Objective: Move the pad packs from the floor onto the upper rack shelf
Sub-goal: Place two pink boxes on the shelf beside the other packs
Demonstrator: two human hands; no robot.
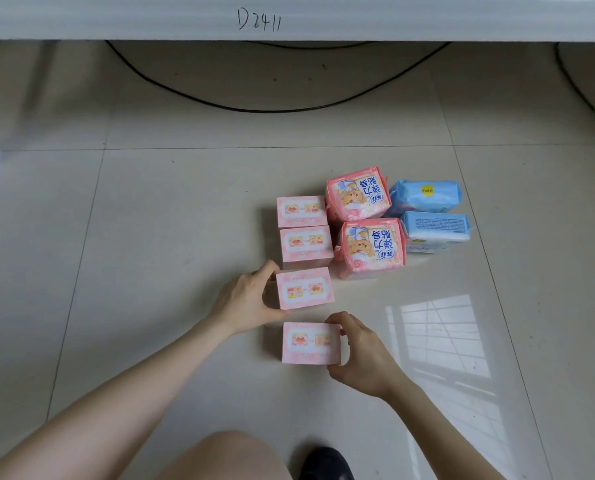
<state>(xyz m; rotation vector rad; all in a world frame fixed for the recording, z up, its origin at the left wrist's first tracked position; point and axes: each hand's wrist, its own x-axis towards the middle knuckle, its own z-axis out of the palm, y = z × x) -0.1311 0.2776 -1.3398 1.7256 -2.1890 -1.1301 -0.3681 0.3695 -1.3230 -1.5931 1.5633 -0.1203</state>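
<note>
The left hand [246, 299] grips the third box [304, 288], just beyond the near box [311, 342] gripped by the right hand [362, 351] (each by one end), so either may slip when lifted.

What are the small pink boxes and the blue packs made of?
The pink boxes look like thin matte cardboard: flat faces, sharp square edges. The blue packs seem to be soft plastic film, slightly shiny, with rounded, crinkled ends.
</note>
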